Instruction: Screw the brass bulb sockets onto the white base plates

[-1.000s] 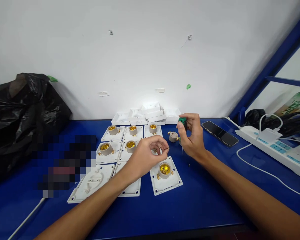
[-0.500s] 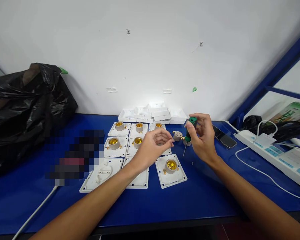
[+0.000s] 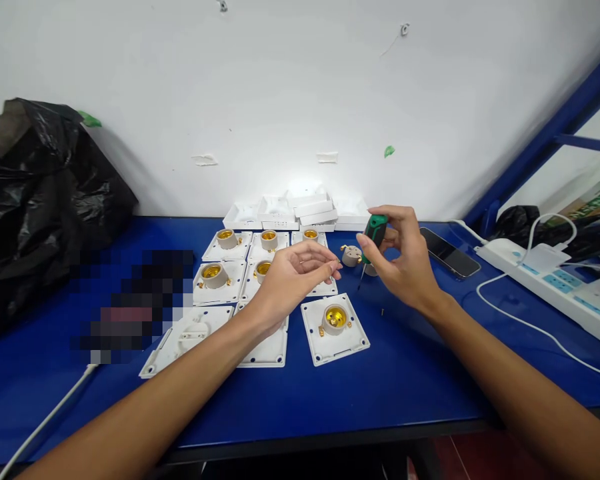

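1. The risk I see first is for the small screw [image 3: 383, 311]. It lies loose on the blue table [image 3: 430, 373], just beside my right wrist, and I think one careless move of my arm can push it away.
2. The tip of the screwdriver [image 3: 371, 244] points down near the loose socket [image 3: 351, 256]. If my grip slips, the tool may fall on the white plates [image 3: 335, 331].
3. My right hand [image 3: 405, 267] is raised over the table and closed around the green handle, thumb and fingers pinching it.
4. My left hand [image 3: 290, 280] floats above the plates with the palm turned up and the fingers half curled. Whether something small sits between the fingertips, I cannot tell.
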### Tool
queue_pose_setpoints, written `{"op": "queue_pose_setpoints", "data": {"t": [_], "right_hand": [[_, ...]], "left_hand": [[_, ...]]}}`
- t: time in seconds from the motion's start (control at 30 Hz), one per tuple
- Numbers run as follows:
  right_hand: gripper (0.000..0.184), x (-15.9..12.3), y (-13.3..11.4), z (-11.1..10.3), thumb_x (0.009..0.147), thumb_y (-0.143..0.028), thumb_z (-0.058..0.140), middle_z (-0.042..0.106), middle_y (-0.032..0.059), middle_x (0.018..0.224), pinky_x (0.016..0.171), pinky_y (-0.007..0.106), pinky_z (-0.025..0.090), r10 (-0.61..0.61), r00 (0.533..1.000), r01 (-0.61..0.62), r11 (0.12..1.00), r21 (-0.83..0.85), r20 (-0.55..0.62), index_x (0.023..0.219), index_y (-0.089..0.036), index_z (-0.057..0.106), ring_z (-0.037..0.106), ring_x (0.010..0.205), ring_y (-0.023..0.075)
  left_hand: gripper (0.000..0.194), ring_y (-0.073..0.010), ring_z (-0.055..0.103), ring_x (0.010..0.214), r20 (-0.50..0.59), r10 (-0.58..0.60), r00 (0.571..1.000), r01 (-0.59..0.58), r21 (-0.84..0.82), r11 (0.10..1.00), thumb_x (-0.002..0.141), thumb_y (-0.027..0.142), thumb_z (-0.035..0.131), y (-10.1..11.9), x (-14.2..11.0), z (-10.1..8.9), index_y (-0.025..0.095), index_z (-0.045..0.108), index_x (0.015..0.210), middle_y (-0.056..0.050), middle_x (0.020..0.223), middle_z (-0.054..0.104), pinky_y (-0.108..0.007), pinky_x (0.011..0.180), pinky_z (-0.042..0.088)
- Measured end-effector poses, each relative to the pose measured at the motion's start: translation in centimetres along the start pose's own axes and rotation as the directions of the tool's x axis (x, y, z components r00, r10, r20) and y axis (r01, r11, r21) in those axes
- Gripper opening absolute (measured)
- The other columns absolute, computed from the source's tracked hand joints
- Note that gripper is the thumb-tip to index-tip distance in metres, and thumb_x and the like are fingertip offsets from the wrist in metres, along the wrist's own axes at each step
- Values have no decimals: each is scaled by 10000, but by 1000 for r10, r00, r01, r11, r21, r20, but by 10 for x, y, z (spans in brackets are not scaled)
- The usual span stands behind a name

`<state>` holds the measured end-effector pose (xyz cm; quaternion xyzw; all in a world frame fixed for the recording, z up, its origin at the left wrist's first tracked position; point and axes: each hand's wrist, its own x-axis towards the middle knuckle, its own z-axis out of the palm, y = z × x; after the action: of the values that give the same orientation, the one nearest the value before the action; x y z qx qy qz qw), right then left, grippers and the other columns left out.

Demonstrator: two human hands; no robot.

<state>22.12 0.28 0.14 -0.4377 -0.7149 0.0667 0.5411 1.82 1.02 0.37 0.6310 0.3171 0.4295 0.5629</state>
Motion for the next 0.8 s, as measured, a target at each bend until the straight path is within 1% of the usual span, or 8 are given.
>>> {"op": "queue_pose_setpoints", "data": {"t": [0.07,0.13,0.23,0.3,0.4,0.5,0.63,0.8], "right_hand": [[393,0,1,0,918,-299,688,545,-25,785,477,283,450,8,999,-9,1000,10,36,1261,-288,496,569,616,141],[403,1,0,0,915,-296,691,551,-27,773,484,281,469,33,999,-34,998,46,24,1263,-292,487,577,626,146],[409,4,0,0,915,-309,695,592,-20,805,468,271,486,135,984,-112,976,185,-118,1257,-304,470,590,604,135],[403,8,0,-2,928,-331,682,612,-20,806,440,263,491,213,951,-144,945,293,-222,1263,-315,458,586,562,126],[356,13,3,-3,938,-356,669,614,-41,760,413,255,493,276,911,-140,906,400,-306,1228,-321,464,572,508,117],[343,16,6,-2,924,-361,687,602,-64,726,410,248,494,311,894,-140,878,458,-323,1184,-315,468,569,483,108],[349,14,6,1,921,-379,689,600,-66,745,433,242,508,314,899,-152,876,458,-304,1176,-322,457,608,519,109],[345,13,5,3,921,-380,690,598,-58,767,418,246,502,322,895,-155,873,462,-308,1169,-325,457,571,482,96]], "left_hand": [[146,-154,712,806,6,-11,1000,11,-1,1000,851,284,754,-1,0,-1,177,682,920,-33,876,755,-322,797,575],[153,-167,726,836,15,-21,1000,21,5,1000,847,285,762,-1,0,-2,177,687,925,-39,888,765,-329,807,572],[162,-174,737,847,15,-22,1000,22,9,1000,841,285,772,-1,1,-2,176,679,916,-44,894,772,-331,804,573],[175,-176,741,830,4,-22,1000,22,17,1000,829,280,781,-1,1,-2,176,671,917,-38,881,766,-331,788,575],[203,-190,748,829,-6,-25,1000,25,25,999,810,283,789,-1,1,-2,179,663,932,-30,855,755,-332,765,576],[229,-200,753,823,-5,-27,1000,27,13,1000,778,280,810,-2,2,0,179,655,914,-30,833,752,-331,754,578],[218,-200,755,817,-13,-21,1000,21,20,1000,777,279,807,-2,2,1,178,655,898,-28,818,747,-328,747,583],[206,-189,749,809,-11,-11,1000,11,32,999,785,268,794,-1,1,-1,178,644,895,-18,798,739,-350,804,596]]}}
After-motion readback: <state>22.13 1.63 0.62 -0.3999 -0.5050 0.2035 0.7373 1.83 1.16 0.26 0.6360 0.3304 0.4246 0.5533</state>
